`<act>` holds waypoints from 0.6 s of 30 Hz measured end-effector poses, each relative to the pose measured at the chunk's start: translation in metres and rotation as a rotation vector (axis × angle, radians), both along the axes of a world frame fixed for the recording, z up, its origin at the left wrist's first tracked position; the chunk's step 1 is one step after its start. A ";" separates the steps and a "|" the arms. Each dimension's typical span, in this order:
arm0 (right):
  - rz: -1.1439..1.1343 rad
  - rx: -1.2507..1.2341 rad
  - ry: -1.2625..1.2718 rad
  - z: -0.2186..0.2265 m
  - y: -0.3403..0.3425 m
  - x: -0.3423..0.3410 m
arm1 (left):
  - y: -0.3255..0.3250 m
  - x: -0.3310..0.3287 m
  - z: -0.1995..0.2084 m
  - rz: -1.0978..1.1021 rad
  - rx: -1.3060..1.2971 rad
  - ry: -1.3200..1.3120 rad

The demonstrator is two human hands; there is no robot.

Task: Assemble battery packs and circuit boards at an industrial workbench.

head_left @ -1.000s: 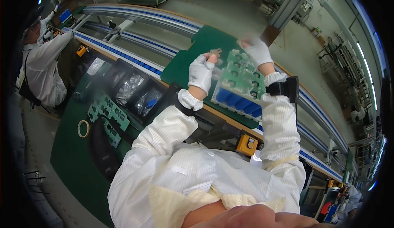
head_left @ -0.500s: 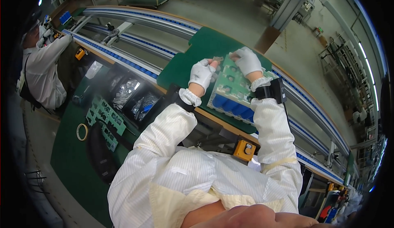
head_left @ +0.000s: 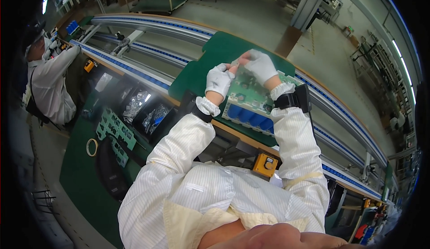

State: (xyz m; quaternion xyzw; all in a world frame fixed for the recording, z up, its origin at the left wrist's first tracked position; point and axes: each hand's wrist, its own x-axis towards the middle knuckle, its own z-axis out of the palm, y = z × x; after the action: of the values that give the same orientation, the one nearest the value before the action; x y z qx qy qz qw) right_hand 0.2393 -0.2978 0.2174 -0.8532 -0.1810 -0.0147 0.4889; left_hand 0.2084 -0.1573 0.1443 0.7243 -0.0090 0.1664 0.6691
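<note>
My left hand, in a white glove with bare fingertips, pinches a small, pale, thin piece whose kind I cannot make out. My right hand, gloved the same way, brings its closed fingertips up against that piece from the right. Both hands are over the far left corner of a battery pack. Blue cells show along its near side, under a green plastic holder with openings in its top. The pack stands on a green board. My right hand and forearm cover part of the pack.
Bins of metal parts stand left of my left forearm. Beside them lie a green perforated frame, a tape roll and a black curved object. A yellow switch box sits at the bench edge. A co-worker stands far left.
My right hand has moved left off the holder's top, and its fingertips now meet those of my left hand at the small piece. The view has shifted slightly.
</note>
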 end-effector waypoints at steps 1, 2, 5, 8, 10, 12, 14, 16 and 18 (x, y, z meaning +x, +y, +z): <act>-0.032 0.111 0.003 0.001 0.000 0.001 | -0.001 0.003 -0.005 0.001 0.004 -0.001; -0.047 0.227 0.036 0.006 0.000 0.000 | 0.000 0.005 -0.011 0.013 0.000 -0.030; 0.025 0.334 0.089 0.006 -0.010 0.005 | -0.001 0.002 -0.012 -0.009 -0.085 0.008; 0.031 -0.023 0.122 0.018 -0.010 -0.004 | 0.002 -0.009 -0.005 -0.048 -0.261 0.116; 0.086 -0.215 -0.049 0.006 -0.012 -0.001 | 0.002 -0.016 -0.003 -0.066 -0.386 0.152; 0.109 -0.517 -0.233 -0.006 -0.018 0.005 | 0.002 -0.019 -0.006 -0.094 -0.387 0.143; 0.076 -0.496 -0.206 -0.003 -0.014 0.001 | 0.006 -0.018 -0.012 -0.109 -0.397 0.131; 0.042 -0.479 -0.180 0.000 -0.010 -0.002 | 0.010 -0.016 -0.015 -0.115 -0.367 0.135; 0.048 -0.524 -0.106 0.004 -0.007 -0.004 | 0.008 -0.014 -0.016 -0.076 -0.336 0.086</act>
State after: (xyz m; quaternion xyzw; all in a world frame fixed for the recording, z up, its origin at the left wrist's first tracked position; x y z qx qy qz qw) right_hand 0.2352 -0.3049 0.2217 -0.9442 -0.2242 -0.0003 0.2412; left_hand 0.1945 -0.1492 0.1282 0.6079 0.0204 0.1090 0.7863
